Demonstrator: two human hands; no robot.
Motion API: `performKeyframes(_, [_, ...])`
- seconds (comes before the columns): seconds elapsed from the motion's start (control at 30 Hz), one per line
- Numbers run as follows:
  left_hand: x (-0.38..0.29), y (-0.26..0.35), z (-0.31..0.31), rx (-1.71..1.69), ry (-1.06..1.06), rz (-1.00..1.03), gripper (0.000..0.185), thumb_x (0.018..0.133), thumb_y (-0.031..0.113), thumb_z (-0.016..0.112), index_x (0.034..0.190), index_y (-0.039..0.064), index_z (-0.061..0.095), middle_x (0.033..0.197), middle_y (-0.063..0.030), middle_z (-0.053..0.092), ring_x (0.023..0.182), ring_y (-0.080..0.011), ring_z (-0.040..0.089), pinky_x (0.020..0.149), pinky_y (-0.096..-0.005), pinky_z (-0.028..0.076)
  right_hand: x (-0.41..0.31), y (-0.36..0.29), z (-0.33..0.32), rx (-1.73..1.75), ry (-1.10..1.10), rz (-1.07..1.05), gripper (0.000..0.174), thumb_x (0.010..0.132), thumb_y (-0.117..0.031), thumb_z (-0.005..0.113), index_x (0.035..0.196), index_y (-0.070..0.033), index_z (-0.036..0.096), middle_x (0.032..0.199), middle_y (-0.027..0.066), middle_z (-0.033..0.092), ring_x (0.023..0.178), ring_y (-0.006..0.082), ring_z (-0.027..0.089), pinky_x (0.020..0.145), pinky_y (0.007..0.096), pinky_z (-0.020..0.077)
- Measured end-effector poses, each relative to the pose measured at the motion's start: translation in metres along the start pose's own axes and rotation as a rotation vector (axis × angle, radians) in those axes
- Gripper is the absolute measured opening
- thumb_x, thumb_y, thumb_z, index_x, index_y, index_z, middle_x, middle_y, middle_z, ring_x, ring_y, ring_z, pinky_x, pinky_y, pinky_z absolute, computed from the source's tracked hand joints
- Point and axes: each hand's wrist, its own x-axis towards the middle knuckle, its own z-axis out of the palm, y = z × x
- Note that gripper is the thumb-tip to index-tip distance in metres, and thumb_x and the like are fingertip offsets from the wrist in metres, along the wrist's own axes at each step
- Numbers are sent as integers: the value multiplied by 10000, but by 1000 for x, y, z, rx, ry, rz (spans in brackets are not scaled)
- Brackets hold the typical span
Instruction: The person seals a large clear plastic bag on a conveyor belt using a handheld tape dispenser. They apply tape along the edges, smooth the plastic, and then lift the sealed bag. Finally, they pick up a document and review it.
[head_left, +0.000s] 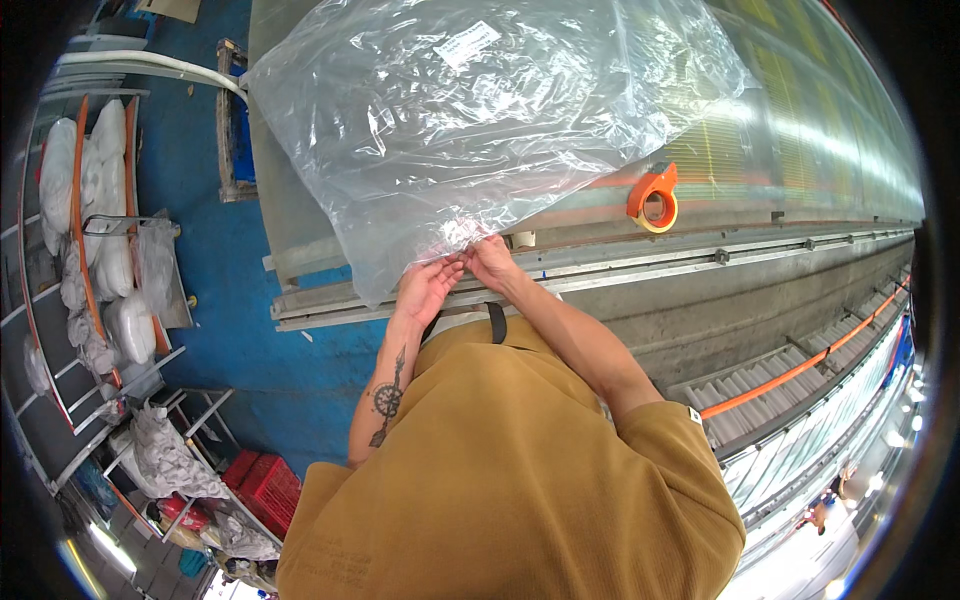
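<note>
A large clear plastic bag lies across the table before me, its near edge hanging over toward my waist. At that near edge my left hand and my right hand meet, fingertips close together, pinching the plastic film. A white label with writing sits on or under the film at the far part of the bag. To the right of my right hand, an orange tape dispenser with a tape roll rests on the table.
A metal rail runs along the table's near edge. On the left, a rack holds several white wrapped bundles over a blue floor. A red plastic crate stands lower left. A person is far off at lower right.
</note>
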Motion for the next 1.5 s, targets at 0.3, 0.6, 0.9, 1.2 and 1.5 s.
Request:
performKeyframes(0.3, [3,1,22,111,208,113,254,955,188,698,1138,27,625,1006,-65,679,879,-160,679,764,-295,564,2,8,-2,-72,140,-54,194,905,54,550,1061,15,659,979,122,698,825,211,679,697,326,574])
performKeyframes(0.6, [5,3,19,92,243,75,240,958,181,690,1103,-1,629,981,-80,678,828,-169,694,700,-294,596,5,11,14,-33,185,-144,125,967,-87,623,1060,-7,649,976,95,698,829,202,688,688,331,584])
performKeyframes(0.9, [4,10,34,54,240,57,375,923,301,736,1144,26,608,999,-117,682,868,-225,694,800,-362,593,7,3,8,-82,128,-94,329,954,-92,644,1277,-40,607,981,76,687,785,170,662,646,301,570])
performKeyframes(1.2, [17,-1,29,15,179,-33,293,916,233,741,1104,24,656,1038,-124,710,942,-211,708,829,-323,589,7,1,-4,-191,121,-17,410,941,43,523,1335,-49,582,1077,99,681,924,201,671,761,326,579])
performKeyframes(1.5, [16,-6,27,9,176,-38,256,941,178,701,1126,10,645,1064,-134,711,969,-219,712,858,-336,594,12,-5,-18,-185,151,71,230,936,10,502,1132,-18,619,1031,82,676,864,195,660,713,310,552])
